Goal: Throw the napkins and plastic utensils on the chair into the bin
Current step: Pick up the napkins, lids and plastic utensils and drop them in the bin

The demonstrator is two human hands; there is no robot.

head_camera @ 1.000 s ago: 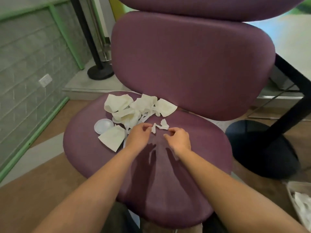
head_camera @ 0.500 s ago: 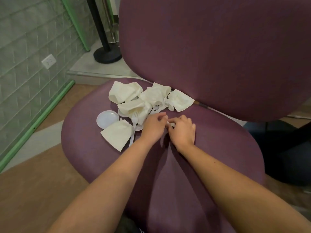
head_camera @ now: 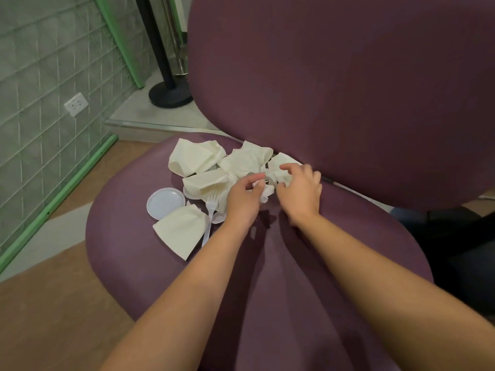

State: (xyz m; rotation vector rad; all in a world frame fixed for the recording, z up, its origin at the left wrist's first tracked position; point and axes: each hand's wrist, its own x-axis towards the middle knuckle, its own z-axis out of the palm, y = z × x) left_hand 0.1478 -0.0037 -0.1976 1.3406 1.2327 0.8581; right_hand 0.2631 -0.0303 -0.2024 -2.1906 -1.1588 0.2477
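head view: nearest on the purple padded chair seat (head_camera: 160, 263) lie a light, soft folded cream napkin (head_camera: 180, 230) and a thin, slippery white plastic fork (head_camera: 210, 215). beyond, the left hand (head_camera: 242, 200) and right hand (head_camera: 300, 191) pinch crumpled white napkin scraps (head_camera: 267, 190); bunching the limp paper probably grips best.

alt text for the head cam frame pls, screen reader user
Two bare hands, left hand and right hand, gather crumpled white napkin scraps on a purple chair seat. Beside them lie more napkins, a plastic fork and a round white lid.
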